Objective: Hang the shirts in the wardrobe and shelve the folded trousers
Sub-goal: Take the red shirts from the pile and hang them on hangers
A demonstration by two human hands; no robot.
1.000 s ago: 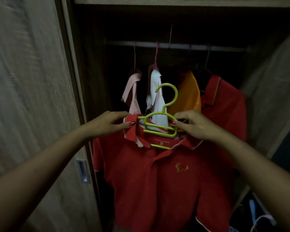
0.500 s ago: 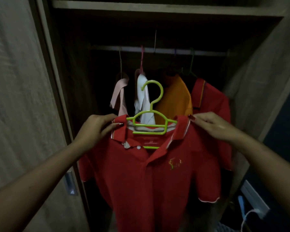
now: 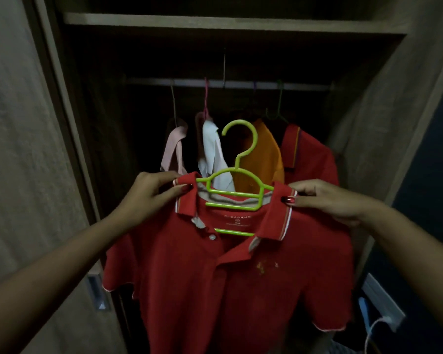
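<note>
A red polo shirt (image 3: 215, 282) hangs on a lime-green plastic hanger (image 3: 237, 185) that I hold up in front of the open wardrobe. My left hand (image 3: 151, 195) pinches the shirt's left shoulder by the collar. My right hand (image 3: 325, 200) pinches the right shoulder by the collar. The hanger's hook points up, below the clothes rail (image 3: 241, 84) and apart from it. On the rail hang a pink shirt (image 3: 173, 149), a white shirt (image 3: 214, 154), an orange shirt (image 3: 260, 159) and another red shirt (image 3: 310, 154).
A wooden shelf (image 3: 228, 23) spans the wardrobe above the rail. The sliding door (image 3: 28, 175) with a recessed metal handle (image 3: 96, 292) stands at the left. A wooden side panel (image 3: 384, 123) is on the right, with a white cable (image 3: 374, 328) low right.
My hands have spread from the hanger's middle out to the shirt's shoulders, and the collar now sits wider on the hanger. The view has tilted up, showing the shelf.
</note>
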